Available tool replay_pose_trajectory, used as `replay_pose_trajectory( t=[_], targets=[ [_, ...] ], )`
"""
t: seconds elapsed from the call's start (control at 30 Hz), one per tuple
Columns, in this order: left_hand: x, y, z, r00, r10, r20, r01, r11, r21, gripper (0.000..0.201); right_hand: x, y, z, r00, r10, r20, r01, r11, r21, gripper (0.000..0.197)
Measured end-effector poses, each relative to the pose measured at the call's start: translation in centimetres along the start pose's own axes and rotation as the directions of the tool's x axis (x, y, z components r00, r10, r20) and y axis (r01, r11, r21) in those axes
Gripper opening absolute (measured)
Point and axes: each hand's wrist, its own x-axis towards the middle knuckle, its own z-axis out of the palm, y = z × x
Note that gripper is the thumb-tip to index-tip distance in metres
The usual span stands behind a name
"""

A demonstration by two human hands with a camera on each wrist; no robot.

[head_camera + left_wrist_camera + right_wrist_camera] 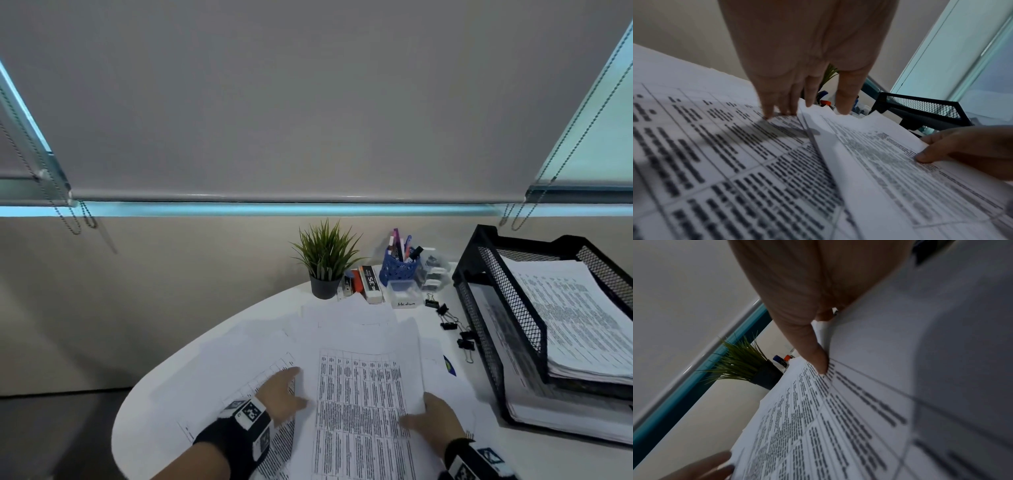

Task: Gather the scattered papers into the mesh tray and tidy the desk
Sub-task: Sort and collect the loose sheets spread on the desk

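Observation:
Several printed sheets lie scattered over the white desk (178, 383). A sheet with a printed table (359, 411) lies on top, between my hands. My right hand (419, 411) pinches its right edge; the thumb (818, 356) presses on top and the fingers are hidden beneath the paper. That edge is lifted a little. My left hand (291, 387) lies open with straight fingers, fingertips (767, 113) touching the sheets (715, 146) left of the lifted one. The black mesh tray (507, 308) stands at the right with two tiers, both holding stacked papers.
At the back of the desk stand a potted plant (325, 270), a blue pen holder (399, 269), small boxes (370, 284) and a clear box labelled Medium (406, 294). Several black binder clips (452, 329) lie beside the tray. The desk's curved edge runs down the left.

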Motion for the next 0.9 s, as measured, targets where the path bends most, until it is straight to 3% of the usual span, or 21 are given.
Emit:
replay_pose_trajectory(
  t=[0.07, 0.13, 0.2, 0.27, 0.33, 0.37, 0.43, 0.57, 0.73, 0.9],
  targets=[
    [0.0, -1.0, -0.8, 0.986, -0.044, -0.163, 0.076, 0.978, 0.194, 0.064, 0.4, 0.4, -0.5, 0.998, 0.023, -0.058, -0.025, 0.999, -0.029, 0.020],
    [-0.2, -2.1, -1.8, 0.965, -0.099, -0.242, 0.171, 0.939, 0.297, 0.064, 0.4, 0.9, -1.1, 0.992, 0.057, -0.111, -0.066, 0.995, -0.078, 0.035],
    [-0.2, -3.4, -2.8, 0.956, -0.171, -0.237, 0.242, 0.917, 0.316, 0.073, 0.4, 1.1, -1.6, 0.991, 0.060, -0.123, -0.076, 0.989, -0.128, 0.034],
    [0.1, -4.5, -3.7, 0.958, -0.211, -0.193, 0.265, 0.911, 0.316, 0.088, 0.0, 1.1, -2.0, 0.996, 0.005, -0.086, -0.019, 0.985, -0.172, 0.007],
    [0.5, -5.1, -4.4, 0.957, -0.240, -0.163, 0.281, 0.905, 0.320, 0.100, 0.5, 1.5, -1.9, 0.999, -0.001, -0.051, -0.009, 0.981, -0.196, 0.040],
    [0.7, -5.2, -4.8, 0.955, -0.248, -0.166, 0.290, 0.899, 0.329, 0.102, 0.8, 1.7, -1.9, 0.998, -0.030, -0.047, 0.020, 0.982, -0.187, 0.047],
    [0.9, -5.1, -5.3, 0.946, -0.265, -0.186, 0.317, 0.877, 0.360, 0.098, 0.5, 1.4, -2.2, 0.996, -0.081, -0.043, 0.071, 0.979, -0.194, 0.038],
    [1.1, -5.1, -6.2, 0.925, -0.314, -0.212, 0.377, 0.827, 0.418, 0.097, 0.7, 2.2, -2.5, 0.999, -0.005, -0.045, 0.002, 0.998, -0.066, 0.007],
    [1.4, -5.7, -7.2, 0.916, -0.349, -0.198, 0.400, 0.834, 0.380, 0.096, 0.5, 3.8, -3.3, 0.997, 0.028, -0.076, -0.024, 0.999, 0.048, 0.024],
    [1.2, -5.8, -7.7, 0.909, -0.370, -0.193, 0.417, 0.824, 0.383, 0.095, 0.2, 4.6, -4.0, 0.996, 0.034, -0.084, -0.028, 0.997, 0.076, 0.009]
  ],
)
